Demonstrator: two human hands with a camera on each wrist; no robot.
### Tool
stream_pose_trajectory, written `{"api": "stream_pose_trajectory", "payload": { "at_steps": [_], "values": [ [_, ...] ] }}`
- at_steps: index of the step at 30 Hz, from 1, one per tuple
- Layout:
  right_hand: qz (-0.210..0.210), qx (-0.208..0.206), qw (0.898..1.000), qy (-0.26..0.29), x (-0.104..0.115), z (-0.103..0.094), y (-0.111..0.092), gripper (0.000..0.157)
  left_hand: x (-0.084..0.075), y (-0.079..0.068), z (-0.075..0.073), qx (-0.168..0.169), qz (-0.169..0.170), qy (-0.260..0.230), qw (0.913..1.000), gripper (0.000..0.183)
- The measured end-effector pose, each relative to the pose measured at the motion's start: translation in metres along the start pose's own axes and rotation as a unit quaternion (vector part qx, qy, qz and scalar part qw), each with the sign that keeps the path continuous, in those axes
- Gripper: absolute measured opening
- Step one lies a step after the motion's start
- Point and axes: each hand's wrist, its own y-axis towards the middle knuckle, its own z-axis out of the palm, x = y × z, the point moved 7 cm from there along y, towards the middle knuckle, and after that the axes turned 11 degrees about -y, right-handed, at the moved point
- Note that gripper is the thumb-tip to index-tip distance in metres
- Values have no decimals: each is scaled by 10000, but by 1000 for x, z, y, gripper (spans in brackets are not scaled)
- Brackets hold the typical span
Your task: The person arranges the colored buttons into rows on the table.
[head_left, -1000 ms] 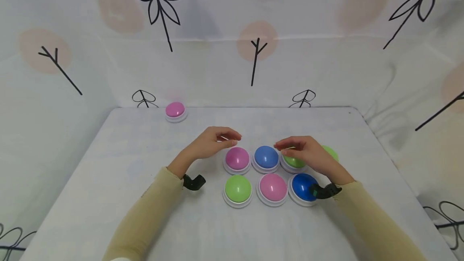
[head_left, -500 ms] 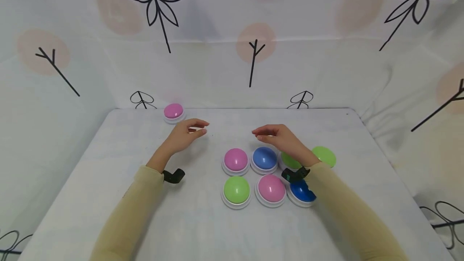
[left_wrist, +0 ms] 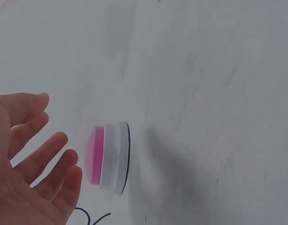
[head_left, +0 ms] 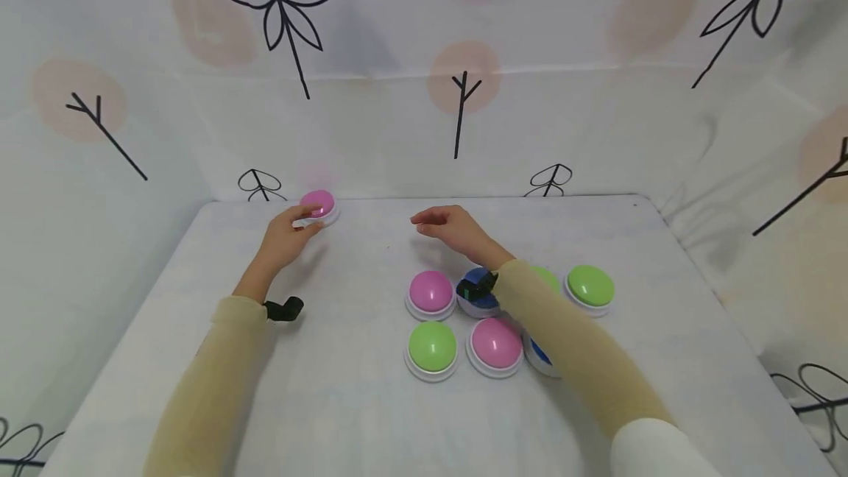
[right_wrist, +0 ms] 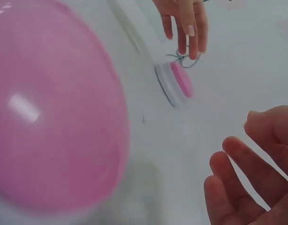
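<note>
A pink dome push button [head_left: 320,202] with a white base stands at the table's back left edge. My left hand [head_left: 281,240] hovers right by it, fingers loosely bent and holding nothing. In the left wrist view a gap shows between those fingertips and the pink button [left_wrist: 109,157]. Over the table's back middle, my right hand [head_left: 458,230] hangs with nothing in it, its fingers slightly bent. Below and in front of that hand is another pink button [head_left: 430,291], which looms large in the right wrist view.
Beside that pink button are a blue button [head_left: 478,308] and a green one [head_left: 546,277], both partly behind my right arm. Another green button [head_left: 591,285] lies further right. In front are green [head_left: 433,347], pink [head_left: 497,343] and mostly hidden blue [head_left: 539,359] buttons. Patterned cloth surrounds the table.
Both hands have moved left and toward the back, away from the grouped buttons. My left hand has come up to the lone pink button. The buttons stand where they were.
</note>
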Motion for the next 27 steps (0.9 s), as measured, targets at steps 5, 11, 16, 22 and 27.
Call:
{"api": "stream_pose_trajectory", "payload": {
  "at_steps": [5, 11, 16, 22, 27],
  "values": [
    [-63, 92, 9997, 232, 12, 23, 27, 27, 16, 2, -21, -237, -218, 142, 9994, 47],
    [-122, 196, 9994, 268, 28, 48, 52, 31, 34, 5, -33, -293, -572, 3, 9979, 53],
    [-45, 233, 9992, 323, 37, 70, 73, 32, 44, 10, -37, -338, -757, -449, 9955, 56],
    [40, -15, 9951, 993, 42, 91, 94, 28, 50, 19, -34, -404, -948, -1012, 9895, 54],
    [-9, -256, 9913, 1292, 45, 108, 102, 27, 54, 25, -25, -326, -1005, -1266, 9863, 56]
  ]
}}
